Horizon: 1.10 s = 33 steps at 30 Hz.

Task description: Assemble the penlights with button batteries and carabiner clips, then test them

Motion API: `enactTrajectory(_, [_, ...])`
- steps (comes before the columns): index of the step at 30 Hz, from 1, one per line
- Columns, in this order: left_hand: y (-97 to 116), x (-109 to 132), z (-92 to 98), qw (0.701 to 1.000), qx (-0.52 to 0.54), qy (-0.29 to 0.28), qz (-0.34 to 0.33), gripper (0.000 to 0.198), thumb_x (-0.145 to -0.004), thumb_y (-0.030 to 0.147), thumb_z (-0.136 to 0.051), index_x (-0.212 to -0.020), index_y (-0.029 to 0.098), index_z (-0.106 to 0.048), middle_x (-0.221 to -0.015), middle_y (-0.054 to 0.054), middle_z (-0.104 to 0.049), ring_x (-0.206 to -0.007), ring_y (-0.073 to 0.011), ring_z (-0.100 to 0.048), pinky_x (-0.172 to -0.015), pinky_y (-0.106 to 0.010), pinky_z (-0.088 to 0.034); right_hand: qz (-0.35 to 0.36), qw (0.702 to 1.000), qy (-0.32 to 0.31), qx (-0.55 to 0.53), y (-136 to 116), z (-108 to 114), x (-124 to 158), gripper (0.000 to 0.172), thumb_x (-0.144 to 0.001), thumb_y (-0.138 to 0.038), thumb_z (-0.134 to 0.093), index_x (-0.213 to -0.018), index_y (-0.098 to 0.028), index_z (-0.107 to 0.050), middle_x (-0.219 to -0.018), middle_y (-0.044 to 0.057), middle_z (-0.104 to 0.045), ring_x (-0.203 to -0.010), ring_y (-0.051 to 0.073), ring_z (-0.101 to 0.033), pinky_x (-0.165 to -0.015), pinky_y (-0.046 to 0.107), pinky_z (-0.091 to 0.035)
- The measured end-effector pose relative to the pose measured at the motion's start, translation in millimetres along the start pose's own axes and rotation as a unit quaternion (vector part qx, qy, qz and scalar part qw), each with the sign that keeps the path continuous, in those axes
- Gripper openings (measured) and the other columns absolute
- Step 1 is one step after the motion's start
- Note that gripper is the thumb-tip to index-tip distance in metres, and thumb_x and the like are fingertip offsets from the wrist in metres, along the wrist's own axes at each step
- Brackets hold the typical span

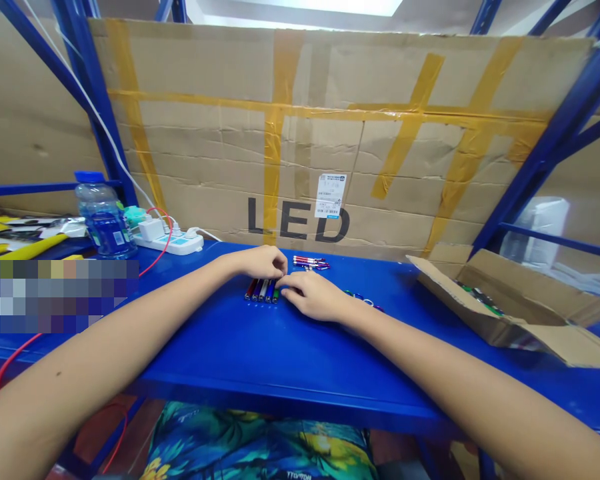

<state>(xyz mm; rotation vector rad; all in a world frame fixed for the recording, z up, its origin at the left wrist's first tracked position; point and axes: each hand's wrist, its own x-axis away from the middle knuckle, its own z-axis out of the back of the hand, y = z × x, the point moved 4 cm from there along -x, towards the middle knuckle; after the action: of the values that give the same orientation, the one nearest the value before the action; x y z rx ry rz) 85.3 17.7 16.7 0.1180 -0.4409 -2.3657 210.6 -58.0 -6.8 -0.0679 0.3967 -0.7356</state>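
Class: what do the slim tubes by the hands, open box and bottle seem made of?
Slim tubes: glossy, probably metal, judging by bright highlights, though shiny plastic is possible.
Open box: matte brown cardboard, judging by its plain colour and creased folds.
Bottle: probably smooth plastic, being see-through and shiny.

Tubes (pixel 263 291) left of carton (pixel 505 329)

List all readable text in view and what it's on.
"LED": large dark letters on the cardboard panel.
White sticker on that panel: print and barcode, too small to read.
Bottle: label print too small.
Patterned cloth: lettering, illegible.
Row of slim tubes: nothing legible.
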Motion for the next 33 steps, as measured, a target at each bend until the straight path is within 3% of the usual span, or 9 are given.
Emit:
enactTrajectory(4, [0,0,-1.5,1.000,-0.011,0.009,0.001,0.020,-0.073,0.021,-0.055,-0.086,0.017,-0.069,-0.082,-0.001,-0.072,-0.073,-0.0144,-0.062,-0.063,-0.023,-0.041,-0.029,1.000,0.005,0.006,-2,1,2,0.022,-0.096,-0.025,-0.046,-0.102,-0.018,-0.066,-0.102,0.008,-0.071,-0.086,0.018,-0.062,-0.076,0.028,-0.042])
enactTrajectory(9, [-1,-5,-3.2,0.999,-0.027,0.040,0.003,0.017,-0.073,0.019,-0.055,-0.082,0.019,-0.069,-0.081,0.000,-0.072,-0.074,-0.0153,-0.062,-0.062,-0.024,-0.040,-0.065,0.997,0.018,0.047,-7,-1,-1,0.025,-0.095,-0.036,-0.049,-0.108,-0.018,-0.061,-0.096,0.008,-0.069,-0.078,0.018,-0.060,-0.066,0.028,-0.037])
enactTrajectory(13, [1,-8,1.0,0.990,-0.082,0.114,-0.001,0.016,-0.079,0.022,-0.054,-0.085,0.019,-0.068,-0.082,-0.002,-0.071,-0.074,-0.0163,-0.062,-0.064,-0.026,-0.041,-0.067,0.994,-0.030,0.076,-14,2,2,0.019,-0.093,-0.031,-0.048,-0.088,-0.019,-0.062,-0.086,0.007,-0.067,-0.074,0.018,-0.058,-0.063,0.028,-0.034])
enactTrajectory(16, [11,-7,2.5,0.977,-0.138,0.161,-0.037,0.019,-0.084,0.022,-0.050,-0.090,0.018,-0.068,-0.089,-0.005,-0.071,-0.081,-0.0189,-0.063,-0.069,-0.028,-0.043,-0.098,0.991,-0.076,0.058,-14,17,18,0.006,-0.083,-0.018,-0.052,-0.086,-0.020,-0.058,-0.078,0.004,-0.065,-0.066,0.015,-0.054,-0.056,0.026,-0.031])
enactTrajectory(18, [22,-6,-0.7,0.968,-0.167,0.172,-0.066,0.021,-0.086,0.022,-0.049,-0.093,0.016,-0.068,-0.095,-0.008,-0.070,-0.088,-0.0214,-0.063,-0.073,-0.031,-0.044,-0.145,0.984,-0.100,0.018,-7,30,34,0.009,-0.078,-0.017,-0.056,-0.086,-0.020,-0.055,-0.077,0.002,-0.063,-0.063,0.014,-0.053,-0.054,0.025,-0.031])
enactTrajectory(21, [41,-9,-12.1,0.962,-0.205,0.153,-0.100,0.021,-0.088,0.019,-0.046,-0.091,0.015,-0.067,-0.095,-0.010,-0.067,-0.087,-0.0219,-0.062,-0.074,-0.032,-0.045,-0.203,0.978,-0.038,-0.035,14,56,52,0.020,-0.078,-0.017,-0.055,-0.097,-0.020,-0.053,-0.080,0.001,-0.064,-0.067,0.014,-0.055,-0.057,0.024,-0.036])
enactTrajectory(25, [57,-18,-25.6,0.955,-0.247,0.127,-0.108,0.022,-0.085,0.011,-0.044,-0.090,0.014,-0.065,-0.096,-0.011,-0.066,-0.085,-0.0216,-0.062,-0.074,-0.032,-0.046,-0.260,0.963,0.062,-0.011,46,72,58,0.047,-0.077,-0.016,-0.056,-0.123,-0.016,-0.044,-0.076,0.001,-0.063,-0.070,0.017,-0.058,-0.060,0.025,-0.039])
enactTrajectory(33, [43,-25,-21.1,0.962,-0.227,0.135,-0.061,0.025,-0.085,0.009,-0.040,-0.093,0.014,-0.063,-0.098,-0.011,-0.066,-0.088,-0.0222,-0.062,-0.074,-0.032,-0.046,-0.253,0.965,0.067,-0.006,51,61,51,0.020,-0.080,-0.017,-0.052,-0.096,-0.018,-0.063,-0.078,0.003,-0.067,-0.068,0.016,-0.057,-0.059,0.026,-0.038])
